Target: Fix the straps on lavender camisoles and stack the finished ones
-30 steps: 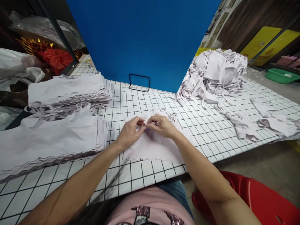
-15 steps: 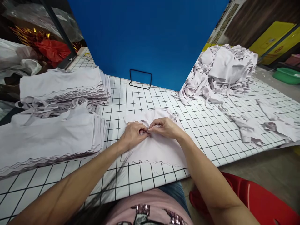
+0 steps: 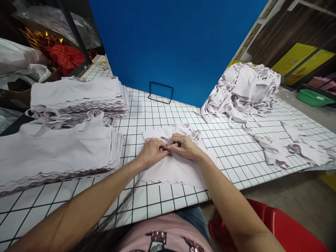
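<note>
A pale pinkish-white garment (image 3: pixel 181 171) with a wavy lower edge and thin straps at its top lies flat on the checked table in front of me. My left hand (image 3: pixel 153 151) pinches its fabric near the upper middle. Right beside it, my right hand (image 3: pixel 183 145) pinches the same spot between thumb and forefinger, the fingertips of both hands almost meeting. Whatever small part lies between the fingertips is too hidden to make out.
Two neat stacks of like garments, a front stack (image 3: pixel 57 150) and a back stack (image 3: pixel 78 91), are at left. A loose garment heap (image 3: pixel 252 87) lies at back right. A blue board (image 3: pixel 170 45) rises behind a black wire frame (image 3: pixel 160 92). A red chair (image 3: pixel 286 227) stands lower right.
The camera view has shifted slightly. Both hands still pinch the garment at the same place, with the right fingers a little more curled and upright.
</note>
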Demonstrator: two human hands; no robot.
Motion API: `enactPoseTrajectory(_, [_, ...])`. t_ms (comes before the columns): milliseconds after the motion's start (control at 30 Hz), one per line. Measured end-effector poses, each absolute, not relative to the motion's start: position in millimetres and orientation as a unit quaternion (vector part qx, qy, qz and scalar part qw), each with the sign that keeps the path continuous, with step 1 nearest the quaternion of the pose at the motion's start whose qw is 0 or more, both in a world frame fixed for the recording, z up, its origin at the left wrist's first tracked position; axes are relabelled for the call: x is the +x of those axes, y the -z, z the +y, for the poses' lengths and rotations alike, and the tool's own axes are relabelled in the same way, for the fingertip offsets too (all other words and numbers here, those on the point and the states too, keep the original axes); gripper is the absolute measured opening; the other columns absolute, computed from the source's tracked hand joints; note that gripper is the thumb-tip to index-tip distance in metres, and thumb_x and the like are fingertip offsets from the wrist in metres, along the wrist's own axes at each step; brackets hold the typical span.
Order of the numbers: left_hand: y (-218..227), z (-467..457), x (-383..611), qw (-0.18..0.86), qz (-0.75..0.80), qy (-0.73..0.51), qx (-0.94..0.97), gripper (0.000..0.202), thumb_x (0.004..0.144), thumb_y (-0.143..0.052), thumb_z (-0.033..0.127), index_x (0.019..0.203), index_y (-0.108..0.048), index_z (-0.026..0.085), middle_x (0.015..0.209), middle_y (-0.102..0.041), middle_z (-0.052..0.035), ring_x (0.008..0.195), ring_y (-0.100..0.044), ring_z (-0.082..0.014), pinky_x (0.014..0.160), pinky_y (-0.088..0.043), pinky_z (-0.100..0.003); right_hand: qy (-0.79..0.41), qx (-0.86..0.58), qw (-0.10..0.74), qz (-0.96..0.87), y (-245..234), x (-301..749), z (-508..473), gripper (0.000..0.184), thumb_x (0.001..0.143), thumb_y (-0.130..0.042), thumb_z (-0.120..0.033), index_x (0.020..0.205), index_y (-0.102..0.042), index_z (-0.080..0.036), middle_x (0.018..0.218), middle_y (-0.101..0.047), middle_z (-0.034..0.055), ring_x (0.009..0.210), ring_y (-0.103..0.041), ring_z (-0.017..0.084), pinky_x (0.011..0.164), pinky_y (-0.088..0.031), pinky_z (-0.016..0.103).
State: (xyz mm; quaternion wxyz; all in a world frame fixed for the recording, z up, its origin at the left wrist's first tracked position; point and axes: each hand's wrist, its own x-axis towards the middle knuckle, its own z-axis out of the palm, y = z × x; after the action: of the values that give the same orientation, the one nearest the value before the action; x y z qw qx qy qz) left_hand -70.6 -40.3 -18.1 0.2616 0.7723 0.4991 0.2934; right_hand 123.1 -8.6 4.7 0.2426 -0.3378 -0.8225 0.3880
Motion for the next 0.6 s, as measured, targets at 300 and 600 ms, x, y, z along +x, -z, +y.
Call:
enactPoseTrajectory(300, [21.4,-38.4,-71.9,0.273,0.503,-0.291,0.766,0.034,0.079,-0.067,0.041,0.055,-0.057,0.019,0.059,-0.059,0.0012,0.063,-0.053,-0.0154,0.071,-0.041,-0.032,-0.372,-0.333,0.233,-0.834,-2.9,123.4,-8.2,0.011,0.088,-0.062,-0.028,0.084,-0.07,-0.022,0.084,-0.065,0.0036,0.091,-0.056,0.019,0.085,-0.043,0.034])
enactPoseTrajectory(600, [17.9,-39.5,-71.4,0.286,0.502,-0.278,0.768,0.026,0.08,-0.068,0.037,0.061,-0.064,0.02,0.065,-0.065,0.0002,0.073,-0.058,-0.0189,0.088,-0.04,-0.039,-0.319,-0.305,0.203,-0.874,-5.6,128.4,-3.6,0.009,0.089,-0.062,-0.026,0.085,-0.068,-0.021,0.081,-0.064,0.0027,0.085,-0.053,0.018,0.081,-0.04,0.033])
